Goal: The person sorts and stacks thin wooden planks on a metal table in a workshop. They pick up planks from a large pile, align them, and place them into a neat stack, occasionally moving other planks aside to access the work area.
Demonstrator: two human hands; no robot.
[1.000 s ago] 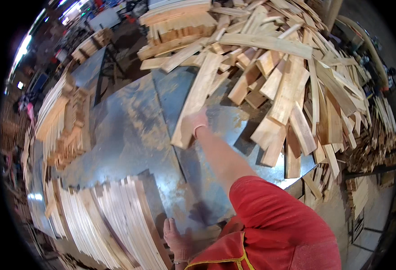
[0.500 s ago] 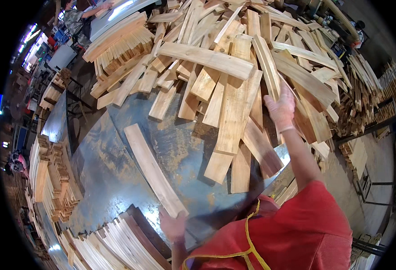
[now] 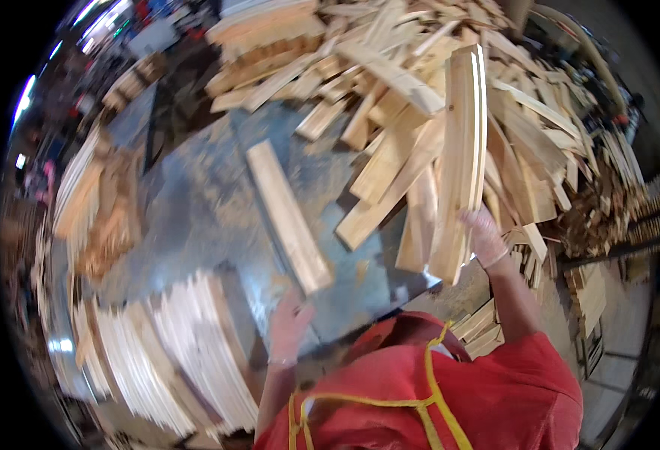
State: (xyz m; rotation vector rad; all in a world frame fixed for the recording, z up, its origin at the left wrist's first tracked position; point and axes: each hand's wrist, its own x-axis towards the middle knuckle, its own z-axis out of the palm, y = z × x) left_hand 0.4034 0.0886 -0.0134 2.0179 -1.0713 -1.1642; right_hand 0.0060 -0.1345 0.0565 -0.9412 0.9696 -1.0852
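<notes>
A pale plank (image 3: 288,217) lies slantwise on the blue-grey metal tabletop (image 3: 195,202). My left hand (image 3: 291,322) is just below the plank's near end, apart from it, holding nothing, its fingers loosely bent and slightly blurred. On the right, my right hand (image 3: 486,236) grips the edge of long wooden boards (image 3: 459,157), held together and standing out over the heap of loose planks (image 3: 401,142). The thumb lies on the near board's edge; the other fingers are partly hidden. Both hands wear thin, pale gloves.
A row of pale strips on edge (image 3: 195,322) stands at the near left. Stacked boards (image 3: 97,202) line the table's left side, and another stack (image 3: 266,37) stands at the far side. Bundled thin strips (image 3: 607,176) lie at the right.
My right hand has drawn boards out of the heap toward me. My left hand has let go of the plank, which now lies on the table. The view has shifted.
</notes>
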